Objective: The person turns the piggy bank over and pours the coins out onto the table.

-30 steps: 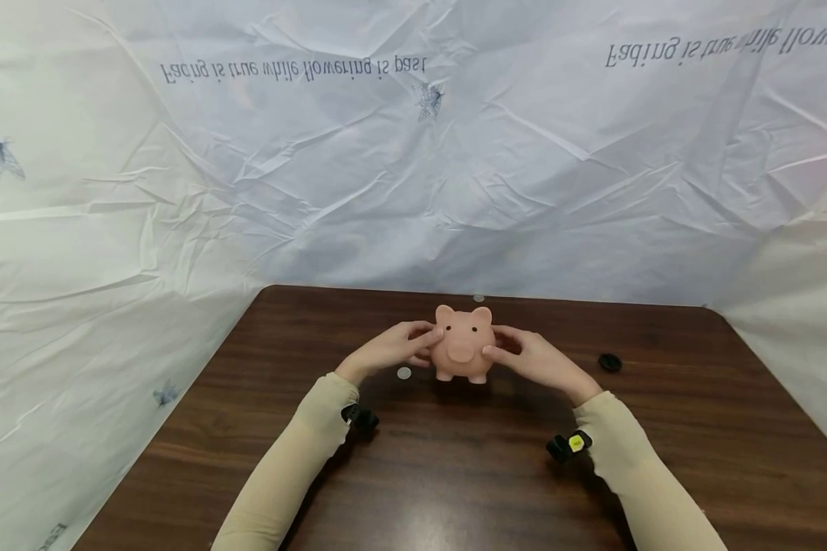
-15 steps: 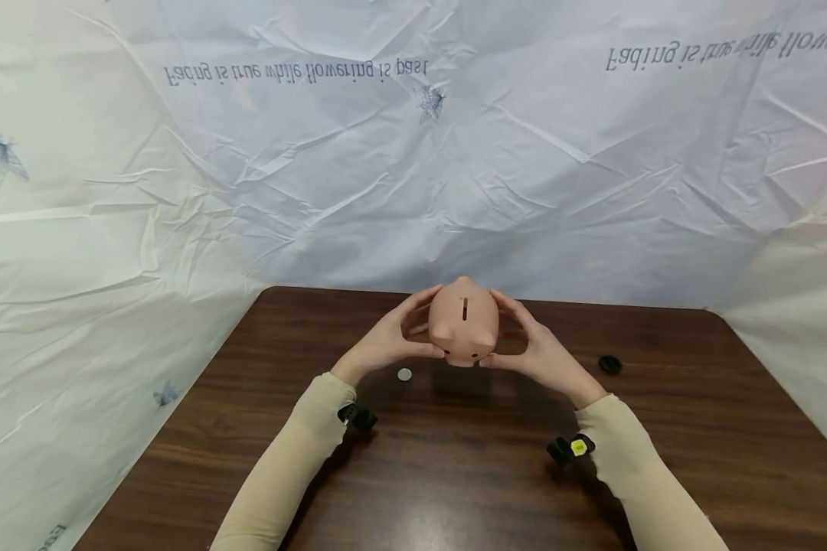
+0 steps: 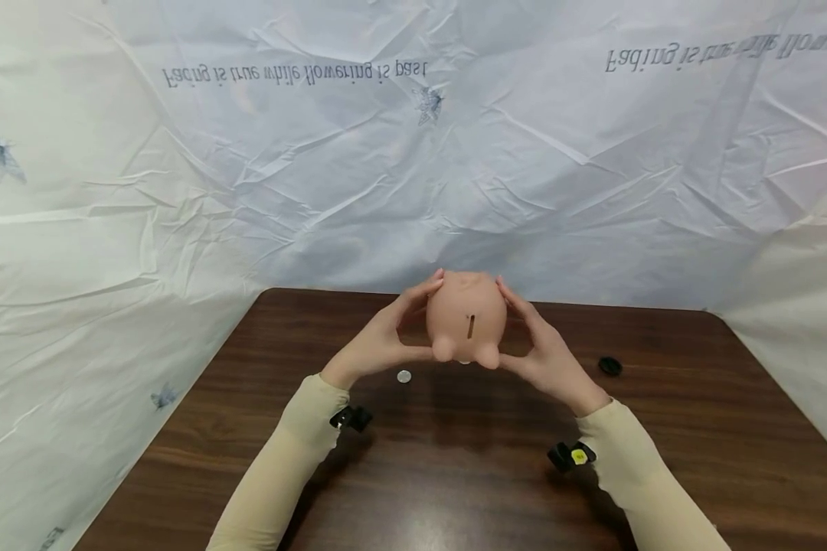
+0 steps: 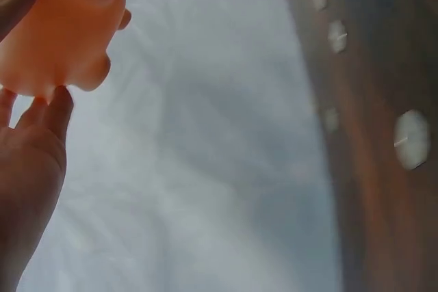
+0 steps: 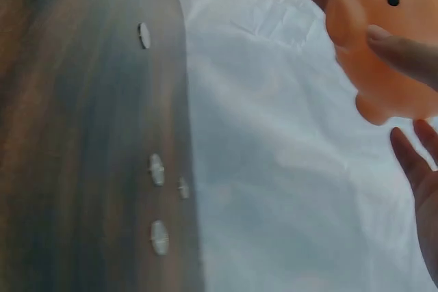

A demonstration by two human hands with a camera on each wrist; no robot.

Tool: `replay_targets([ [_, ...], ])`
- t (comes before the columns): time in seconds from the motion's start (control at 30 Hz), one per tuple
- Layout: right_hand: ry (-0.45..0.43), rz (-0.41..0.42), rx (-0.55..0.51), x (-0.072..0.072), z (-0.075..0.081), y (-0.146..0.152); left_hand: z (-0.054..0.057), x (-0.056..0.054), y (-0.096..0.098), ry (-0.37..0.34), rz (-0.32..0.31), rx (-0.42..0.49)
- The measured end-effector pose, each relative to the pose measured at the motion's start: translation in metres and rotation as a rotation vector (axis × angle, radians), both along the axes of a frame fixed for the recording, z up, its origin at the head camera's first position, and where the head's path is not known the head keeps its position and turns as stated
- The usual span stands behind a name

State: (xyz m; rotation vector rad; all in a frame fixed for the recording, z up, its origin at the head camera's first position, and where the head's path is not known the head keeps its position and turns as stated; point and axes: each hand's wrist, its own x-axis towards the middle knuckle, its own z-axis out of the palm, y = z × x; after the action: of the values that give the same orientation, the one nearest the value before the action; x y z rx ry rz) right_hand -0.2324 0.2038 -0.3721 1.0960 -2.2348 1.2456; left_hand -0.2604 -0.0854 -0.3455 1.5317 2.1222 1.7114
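Note:
A pink piggy bank [image 3: 465, 310] is held up off the table between both hands, its slotted top facing the head camera and its ears toward the person. The left hand [image 3: 380, 337] grips its left side, thumb near one ear and fingers along the far side. On the opposite side the right hand [image 3: 546, 353] holds it the same way. The right wrist view shows the right thumb [image 5: 404, 52] on the pig's face near a black eye. Beside the left hand a silver coin [image 3: 403, 376] lies on the table.
Several coins, such as this coin [image 4: 412, 139] in the left wrist view, are spread over the dark wooden table [image 3: 427, 474]. A round black cap [image 3: 609, 366] lies to the right. Behind the table hangs a creased white cloth [image 3: 413, 191] with printed words.
The piggy bank, first facing the person, has tipped forward and risen, so its slot now shows and its face is turned down. Both hands have turned with it, keeping hold.

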Motion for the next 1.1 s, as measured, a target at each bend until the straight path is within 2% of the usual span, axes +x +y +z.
replay_targets([
  [0.07,0.108,0.026,-0.022,0.005,0.006,-0.001,0.006,0.003,-0.003,0.068,0.016,-0.005],
  [0.13,0.184,0.061,-0.045,0.009,0.010,-0.001,0.008,0.004,-0.005,0.106,0.020,0.000],
  [0.2,0.196,0.073,-0.047,0.011,0.012,-0.001,0.007,0.004,-0.006,0.095,0.015,-0.003],
  [0.23,0.155,0.059,-0.038,0.011,0.011,0.000,0.005,0.003,-0.006,0.065,0.016,-0.012],
  [0.27,0.078,0.041,-0.025,0.010,0.009,0.000,0.000,-0.001,-0.005,0.001,-0.001,-0.016],
  [0.33,-0.158,0.015,-0.006,0.006,-0.001,0.001,-0.014,-0.009,-0.003,-0.184,0.004,-0.060],
  [0.4,-0.414,-0.032,0.034,0.000,-0.015,0.001,-0.030,-0.016,-0.001,-0.419,0.044,-0.116],
  [0.47,-0.615,-0.065,0.070,-0.004,-0.027,-0.002,-0.044,-0.021,-0.002,-0.630,0.094,-0.172],
  [0.5,-0.671,-0.078,0.090,-0.006,-0.031,-0.003,-0.049,-0.022,-0.003,-0.703,0.129,-0.207],
  [0.57,-0.710,-0.112,0.143,-0.009,-0.033,-0.004,-0.053,-0.024,-0.003,-0.793,0.170,-0.246],
  [0.6,-0.714,-0.128,0.158,-0.009,-0.031,-0.004,-0.053,-0.024,-0.003,-0.808,0.178,-0.261],
  [0.73,-0.702,-0.138,0.160,-0.011,-0.023,-0.002,-0.047,-0.026,0.000,-0.774,0.188,-0.290],
  [0.93,-0.629,-0.115,0.113,-0.011,-0.017,0.001,-0.036,-0.023,0.002,-0.644,0.211,-0.243],
  [1.1,-0.597,-0.074,0.066,-0.011,-0.015,0.003,-0.035,-0.022,0.002,-0.567,0.195,-0.212],
])
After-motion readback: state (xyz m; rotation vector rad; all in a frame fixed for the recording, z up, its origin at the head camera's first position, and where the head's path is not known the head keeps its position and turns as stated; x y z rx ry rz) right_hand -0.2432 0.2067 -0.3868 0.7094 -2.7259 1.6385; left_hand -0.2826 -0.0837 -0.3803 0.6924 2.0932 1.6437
